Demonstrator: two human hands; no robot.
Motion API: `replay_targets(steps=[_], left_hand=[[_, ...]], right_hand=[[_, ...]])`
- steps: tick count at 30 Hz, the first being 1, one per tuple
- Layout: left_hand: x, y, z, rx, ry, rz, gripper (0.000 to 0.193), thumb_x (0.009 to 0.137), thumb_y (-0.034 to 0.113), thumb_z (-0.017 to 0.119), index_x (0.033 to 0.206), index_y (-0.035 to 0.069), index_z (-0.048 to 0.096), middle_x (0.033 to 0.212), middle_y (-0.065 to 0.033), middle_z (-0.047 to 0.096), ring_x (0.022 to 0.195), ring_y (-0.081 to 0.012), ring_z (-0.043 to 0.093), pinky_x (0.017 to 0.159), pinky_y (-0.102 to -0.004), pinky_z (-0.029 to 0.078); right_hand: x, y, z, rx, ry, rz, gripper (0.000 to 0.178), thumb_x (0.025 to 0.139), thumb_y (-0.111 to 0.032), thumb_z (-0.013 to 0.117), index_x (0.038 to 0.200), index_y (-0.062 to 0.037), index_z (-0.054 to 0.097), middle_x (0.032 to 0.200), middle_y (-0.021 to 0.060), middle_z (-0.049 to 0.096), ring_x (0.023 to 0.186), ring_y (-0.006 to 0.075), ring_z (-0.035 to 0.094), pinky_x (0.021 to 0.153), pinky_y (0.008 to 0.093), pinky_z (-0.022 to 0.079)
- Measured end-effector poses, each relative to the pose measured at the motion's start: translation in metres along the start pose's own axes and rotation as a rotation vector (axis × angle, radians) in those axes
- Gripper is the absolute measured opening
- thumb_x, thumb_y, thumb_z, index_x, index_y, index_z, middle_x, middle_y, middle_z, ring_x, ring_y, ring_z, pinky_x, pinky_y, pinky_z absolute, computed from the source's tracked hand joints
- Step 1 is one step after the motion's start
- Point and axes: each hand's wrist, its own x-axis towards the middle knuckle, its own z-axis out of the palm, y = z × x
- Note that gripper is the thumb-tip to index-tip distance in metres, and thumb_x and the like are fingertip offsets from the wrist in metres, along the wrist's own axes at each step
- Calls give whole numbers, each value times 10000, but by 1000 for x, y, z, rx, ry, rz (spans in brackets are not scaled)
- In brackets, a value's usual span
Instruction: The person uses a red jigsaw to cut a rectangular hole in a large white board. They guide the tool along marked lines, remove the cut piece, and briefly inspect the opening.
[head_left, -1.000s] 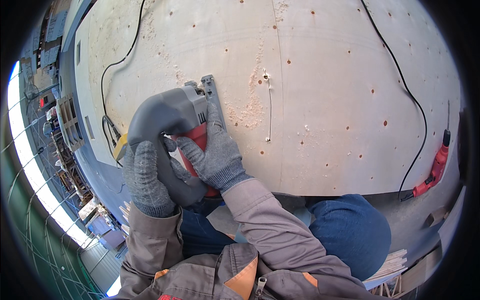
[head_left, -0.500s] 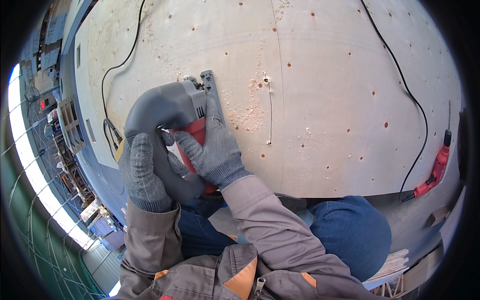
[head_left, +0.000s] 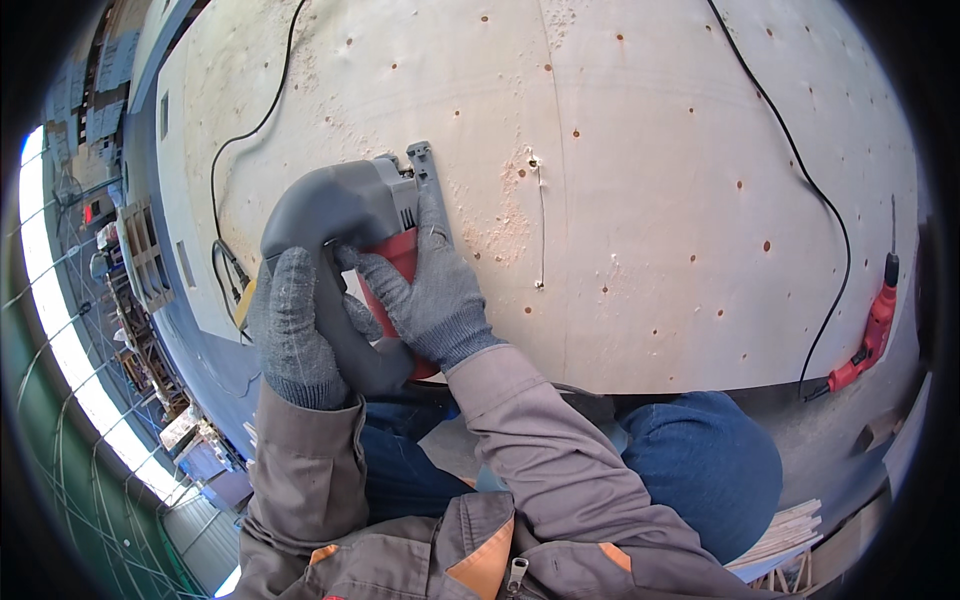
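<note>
A grey and red jigsaw (head_left: 335, 205) lies tilted on its side over a pale plywood sheet (head_left: 660, 215). My gloved left hand (head_left: 300, 320) is wrapped round its dark handle. Against the red part of the body, my gloved right hand (head_left: 430, 295) grips it, with the index finger stretched along the grey base plate (head_left: 425, 180). The blade cannot be made out. To the right of the saw, a narrow cut line (head_left: 541, 230) runs between two rough holes, with sawdust (head_left: 500, 228) scattered beside it.
A red power drill (head_left: 876, 330) with a long bit lies at the right edge, its black cord (head_left: 800, 160) crossing the sheet. Another black cord (head_left: 250, 130) and a plug (head_left: 232, 265) lie at left. Wood strips (head_left: 785, 540) are stacked at lower right.
The jigsaw and both hands have shifted slightly right in the picture. My grip looks the same, and the cut line is unchanged.
</note>
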Motion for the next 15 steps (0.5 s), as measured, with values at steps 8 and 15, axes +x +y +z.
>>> replay_targets(steps=[8,15], left_hand=[[-3,0,8,80,64,21,501,998,399,635,1270,-18,575,981,-163,678,497,-198,632,393,-316,552],[-6,7,13,98,-3,26,402,1005,333,675,1255,26,604,996,-116,672,531,-205,619,433,-324,513]], right_hand=[[-5,-6,1,-85,43,20,1162,894,-655,674,1639,-33,34,1367,344,580,1208,476,630,1033,488,506],[-2,1,4,-83,96,-15,1086,907,-579,696,1645,-65,87,1354,296,614,1185,450,649,1024,470,514]])
